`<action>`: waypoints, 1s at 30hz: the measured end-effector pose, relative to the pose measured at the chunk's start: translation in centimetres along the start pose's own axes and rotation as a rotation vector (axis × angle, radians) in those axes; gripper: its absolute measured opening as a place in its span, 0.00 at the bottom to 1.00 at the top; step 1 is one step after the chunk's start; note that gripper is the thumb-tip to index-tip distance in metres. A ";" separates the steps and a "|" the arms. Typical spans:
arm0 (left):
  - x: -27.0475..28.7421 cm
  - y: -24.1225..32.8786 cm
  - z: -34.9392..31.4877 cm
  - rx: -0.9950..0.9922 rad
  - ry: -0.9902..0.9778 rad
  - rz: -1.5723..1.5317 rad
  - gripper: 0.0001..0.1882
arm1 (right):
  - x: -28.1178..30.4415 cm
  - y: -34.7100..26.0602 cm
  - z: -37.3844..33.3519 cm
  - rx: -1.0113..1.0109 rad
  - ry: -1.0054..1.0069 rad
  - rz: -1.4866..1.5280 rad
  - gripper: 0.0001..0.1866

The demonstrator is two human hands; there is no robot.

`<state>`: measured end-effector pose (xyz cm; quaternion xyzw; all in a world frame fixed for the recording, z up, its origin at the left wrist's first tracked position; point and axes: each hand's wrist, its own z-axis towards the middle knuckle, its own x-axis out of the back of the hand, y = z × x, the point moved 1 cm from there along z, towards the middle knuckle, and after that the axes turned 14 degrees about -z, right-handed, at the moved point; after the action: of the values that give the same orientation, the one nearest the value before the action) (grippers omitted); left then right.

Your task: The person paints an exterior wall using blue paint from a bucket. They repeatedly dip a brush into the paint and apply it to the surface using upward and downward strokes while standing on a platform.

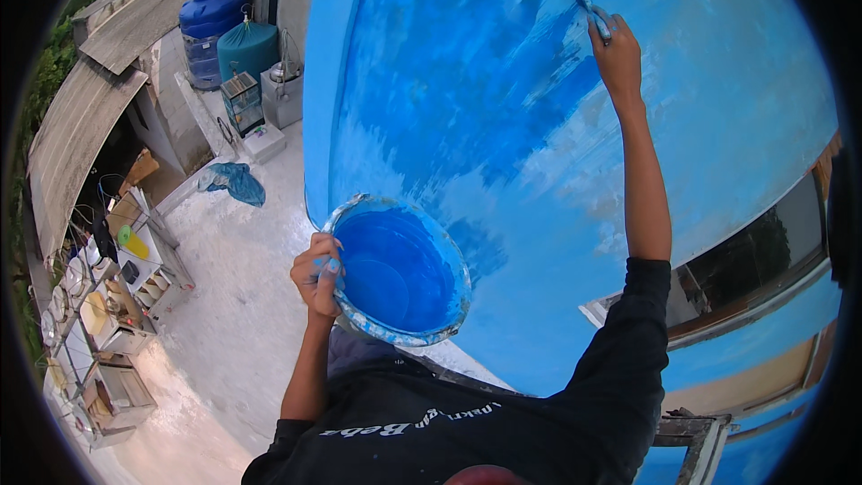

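My left hand [320, 275] is closed on the rim of a paint bucket [456, 256], its fingers smeared with blue. Bright blue paint [391, 274] lies inside the bucket, which is held in front of my body with its mouth facing up. High on the right, my right hand [618, 58] grips a paintbrush [594, 16] with a paint-stained handle. The brush's bristle end is at the wall [718, 81]. Darker blue strokes [449, 63] cover the wall's left and middle; lighter blue shows around them.
A window [754, 260] is set in the wall at the lower right, with a wooden frame [696, 440] below. Left are a blue water tank [205, 36], a green covered drum [250, 49], a crumpled blue sheet [235, 183] on the concrete floor [224, 269], and cluttered shelves [112, 305].
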<state>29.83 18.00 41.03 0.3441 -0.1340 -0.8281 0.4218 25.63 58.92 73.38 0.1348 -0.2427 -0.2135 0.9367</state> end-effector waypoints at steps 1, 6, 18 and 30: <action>-0.1 0.1 0.1 -0.002 0.001 0.004 0.17 | -0.7 -0.8 -0.8 0.117 0.051 -0.070 0.15; -0.1 0.0 0.2 -0.006 -0.016 0.006 0.17 | -8.3 -6.1 -10.8 0.478 -0.239 -0.174 0.09; -0.2 0.1 0.0 0.005 -0.002 -0.011 0.18 | -2.8 3.7 9.3 -0.022 -0.218 0.158 0.21; -0.3 0.1 -0.2 -0.015 0.018 -0.009 0.18 | -11.2 -8.5 -9.3 0.502 -0.306 -0.094 0.10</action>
<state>30.14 18.18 41.04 0.3491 -0.1222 -0.8279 0.4217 18.65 58.12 58.02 0.3395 -0.4196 -0.2078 0.8158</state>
